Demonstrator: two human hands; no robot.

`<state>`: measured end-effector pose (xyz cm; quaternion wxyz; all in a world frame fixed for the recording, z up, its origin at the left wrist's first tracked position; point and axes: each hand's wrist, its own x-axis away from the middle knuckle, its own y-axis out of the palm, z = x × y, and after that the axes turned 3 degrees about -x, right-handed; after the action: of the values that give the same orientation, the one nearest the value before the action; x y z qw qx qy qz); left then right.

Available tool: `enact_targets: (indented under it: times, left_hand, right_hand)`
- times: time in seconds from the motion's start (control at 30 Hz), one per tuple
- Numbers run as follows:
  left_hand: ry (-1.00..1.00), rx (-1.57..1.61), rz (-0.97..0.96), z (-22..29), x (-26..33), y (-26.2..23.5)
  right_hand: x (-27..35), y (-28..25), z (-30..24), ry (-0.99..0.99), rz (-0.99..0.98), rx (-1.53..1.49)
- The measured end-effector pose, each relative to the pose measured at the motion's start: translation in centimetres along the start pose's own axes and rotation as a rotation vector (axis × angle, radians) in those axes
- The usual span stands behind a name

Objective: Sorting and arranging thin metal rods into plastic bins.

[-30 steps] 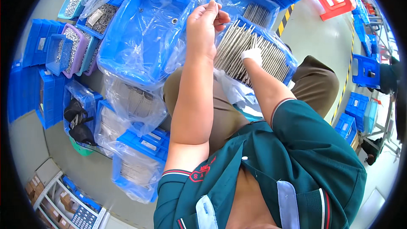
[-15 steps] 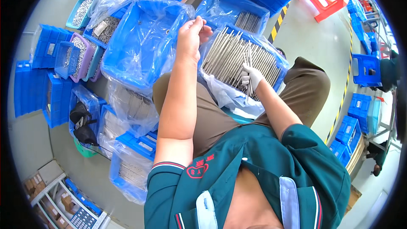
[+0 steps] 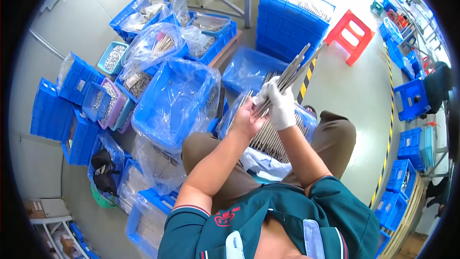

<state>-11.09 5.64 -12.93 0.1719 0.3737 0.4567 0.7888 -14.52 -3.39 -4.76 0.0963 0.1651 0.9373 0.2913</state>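
Observation:
A bundle of thin metal rods is held slanting up to the right in front of me. My right hand, in a white glove, is closed around the middle of the bundle. At the rods' lower ends, my bare left hand is closed on the same bundle. Below both hands is a plastic-lined blue bin with many metal rods lying in rows, partly hidden by my hands. White plastic sheeting hangs over the bin's near side, between my knees.
To the left sits a plastic-lined blue bin. Another blue bin holds rods beyond my hands. Stacked blue crates and a red stool stand farther off. Small baskets of metal parts are at left.
My right hand has lifted a bundle of rods out of the bin. My left hand, raised and without rods before, has come down and right onto the bundle. The view has shifted.

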Motion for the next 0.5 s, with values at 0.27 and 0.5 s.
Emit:
enact_targets:
  times: [0.27, 0.5]
  left_hand:
    - [0.014, 0.042, -0.218, 1.5, -1.1, 0.2]
    - [0.221, -0.025, -0.111, 7.5, 0.7, -0.2]
  right_hand:
    - [1.1, -0.1, 3.7, 0.098, 0.031, 0.174]
    - [2.0, -4.3, 2.1, 0.188, -0.113, 0.416]
